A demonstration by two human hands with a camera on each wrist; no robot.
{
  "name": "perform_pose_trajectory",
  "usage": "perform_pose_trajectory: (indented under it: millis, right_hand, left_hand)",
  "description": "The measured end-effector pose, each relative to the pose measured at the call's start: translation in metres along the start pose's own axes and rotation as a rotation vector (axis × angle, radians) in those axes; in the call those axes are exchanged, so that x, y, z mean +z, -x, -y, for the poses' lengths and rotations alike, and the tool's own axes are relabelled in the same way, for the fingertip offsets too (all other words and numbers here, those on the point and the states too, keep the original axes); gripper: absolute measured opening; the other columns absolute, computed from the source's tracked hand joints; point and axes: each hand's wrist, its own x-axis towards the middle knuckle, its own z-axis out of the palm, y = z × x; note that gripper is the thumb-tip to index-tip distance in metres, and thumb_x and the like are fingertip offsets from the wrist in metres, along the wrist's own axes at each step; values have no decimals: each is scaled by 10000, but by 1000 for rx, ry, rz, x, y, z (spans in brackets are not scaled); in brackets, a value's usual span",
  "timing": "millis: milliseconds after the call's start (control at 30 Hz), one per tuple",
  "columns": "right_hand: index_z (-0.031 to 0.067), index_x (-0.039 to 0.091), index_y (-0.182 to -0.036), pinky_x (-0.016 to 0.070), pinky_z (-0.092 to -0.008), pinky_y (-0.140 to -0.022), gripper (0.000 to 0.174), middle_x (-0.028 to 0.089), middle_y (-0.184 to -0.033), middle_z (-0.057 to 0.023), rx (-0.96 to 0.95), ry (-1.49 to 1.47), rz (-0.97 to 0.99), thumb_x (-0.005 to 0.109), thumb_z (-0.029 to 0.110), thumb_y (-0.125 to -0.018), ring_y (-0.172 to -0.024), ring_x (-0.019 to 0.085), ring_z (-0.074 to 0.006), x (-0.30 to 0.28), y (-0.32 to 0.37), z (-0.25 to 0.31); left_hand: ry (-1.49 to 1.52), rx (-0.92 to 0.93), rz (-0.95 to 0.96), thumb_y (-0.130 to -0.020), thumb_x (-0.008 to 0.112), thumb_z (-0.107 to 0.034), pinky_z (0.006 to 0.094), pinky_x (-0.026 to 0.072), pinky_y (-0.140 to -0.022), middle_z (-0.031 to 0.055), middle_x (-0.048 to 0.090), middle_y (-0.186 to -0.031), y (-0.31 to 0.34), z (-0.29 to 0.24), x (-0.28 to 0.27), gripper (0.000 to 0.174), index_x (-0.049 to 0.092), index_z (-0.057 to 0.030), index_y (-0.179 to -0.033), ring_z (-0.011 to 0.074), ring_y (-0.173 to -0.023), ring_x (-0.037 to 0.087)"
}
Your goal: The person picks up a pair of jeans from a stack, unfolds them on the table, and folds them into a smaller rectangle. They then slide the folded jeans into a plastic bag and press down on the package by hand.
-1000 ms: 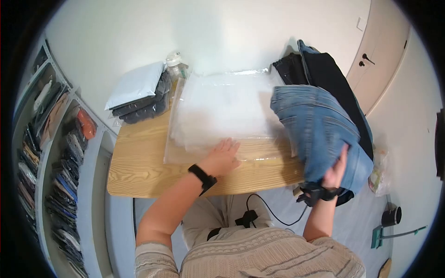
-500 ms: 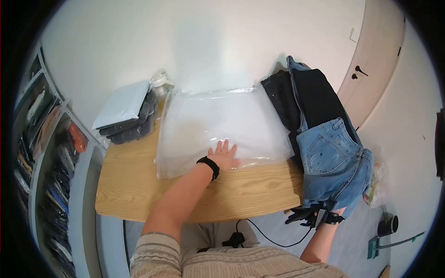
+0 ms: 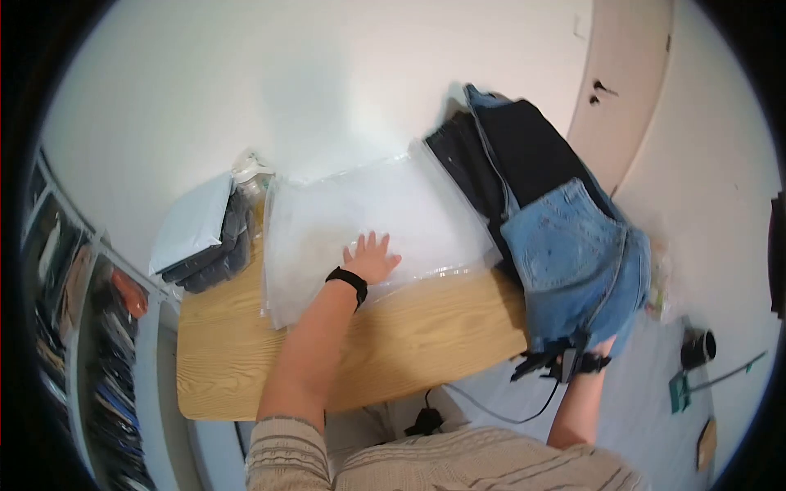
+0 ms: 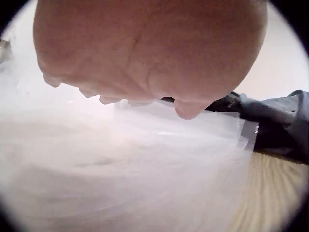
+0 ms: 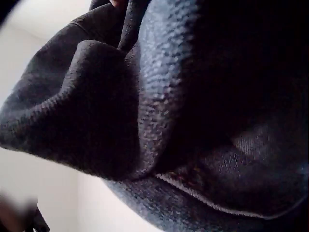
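The left hand (image 3: 372, 260) lies with fingers spread on a stack of clear plastic bags (image 3: 319, 221); in the left wrist view the palm (image 4: 149, 53) is above the milky plastic (image 4: 120, 159). At the table's right end, the right hand (image 3: 604, 347) is mostly hidden under light blue jeans (image 3: 565, 245), which drape over dark trousers (image 3: 524, 147). Folds of denim (image 5: 96, 106) fill the right wrist view, with a bit of finger at the top; how the fingers lie there is hidden.
Packed garments (image 3: 201, 221) and a clear jar (image 3: 252, 176) stand at the back left of the wooden table (image 3: 426, 335). Shelves of bagged clothes (image 3: 123, 385) are at the left. A cable (image 3: 499, 417) hangs below the front edge.
The blue jeans have come down and lie lower over the dark trousers, with the right hand beneath. The left hand has spread flatter on the bags. The head view has shifted.
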Motion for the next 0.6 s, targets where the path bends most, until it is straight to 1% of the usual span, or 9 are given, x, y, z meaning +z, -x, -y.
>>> perform_pose_trajectory:
  millis: [200, 300, 367, 400, 433, 467, 500, 567, 600]
  right_hand:
    - [20, 432, -1318, 304, -425, -1065, 462, 485, -1347, -114, 28, -133, 310, 484, 285, -944, -1216, 451, -278, 80, 78, -5]
    - [19, 481, -1257, 329, -399, -1028, 378, 536, -1264, -98, -240, 205, 533, 542, 162, -912, -1165, 483, -256, 106, 119, -42]
    - [-17, 602, -1087, 423, -402, -935, 261, 607, -1113, -182, -468, 842, 797, 573, 69, -842, -1053, 564, -300, 130, 150, -47]
    - [20, 625, -1062, 451, -382, -894, 264, 656, -1054, -136, -522, 1034, 975, 577, 11, -802, -997, 596, -314, 131, 156, -56]
    - [39, 617, -1079, 388, -423, -994, 362, 581, -1223, -168, -335, 1053, 1270, 599, -37, -725, -1157, 522, -345, 141, 161, -61]
    - [63, 590, -1126, 259, -484, -1093, 472, 448, -1386, -159, -700, 1174, 1440, 627, -53, -671, -1324, 364, -328, 128, 156, -86]
    - [100, 560, -1172, 143, -529, -1129, 535, 330, -1471, -142, -511, 1222, 1562, 650, -40, -663, -1401, 215, -319, 137, 169, -90]
    - [135, 547, -1223, 189, -505, -1120, 562, 365, -1450, -141, -447, 1271, 1627, 669, -8, -693, -1383, 260, -317, 124, 181, -108]
    - [131, 548, -1234, 227, -481, -1114, 551, 381, -1439, -142, -462, 1303, 1657, 674, 9, -712, -1373, 285, -312, 123, 185, -107]
  left_hand:
    - [201, 287, -292, -951, 332, -521, 569, 92, -1110, 150, 121, -1542, 60, -5, -3, 703, 109, -134, -1493, 325, -1429, 78]
    - [507, 545, -365, -966, 299, -526, 479, 149, -1117, 161, 211, -1514, 94, -19, -15, 696, 118, -105, -1489, 322, -1408, 165]
    - [670, 666, -359, -976, 275, -528, 405, 182, -1122, 166, 264, -1494, 118, -32, -30, 694, 123, -82, -1486, 319, -1391, 219]
    - [1082, 712, -141, -980, 267, -525, 417, 213, -1113, 159, 278, -1489, 127, -34, -40, 687, 131, -76, -1482, 313, -1376, 258]
    - [1486, 729, 99, -984, 258, -522, 428, 244, -1103, 152, 293, -1484, 131, -33, -44, 681, 139, -70, -1479, 308, -1360, 297]
    - [1678, 744, 172, -976, 244, -550, 379, 289, -1084, 137, 332, -1463, 134, -31, -41, 706, 183, -45, -1467, 289, -1327, 352]
    - [1660, 685, 181, -968, 337, -512, 357, 309, -1066, 138, 376, -1429, 141, -34, -40, 687, 225, -37, -1451, 278, -1299, 385]
    - [1653, 635, 188, -960, 431, -473, 334, 329, -1049, 139, 419, -1394, 149, -36, -34, 672, 267, -28, -1435, 267, -1270, 417]
    - [1213, 614, 65, -911, 534, -382, 336, 340, -1033, 144, 449, -1358, 148, -32, -27, 669, 295, -12, -1413, 254, -1239, 439]
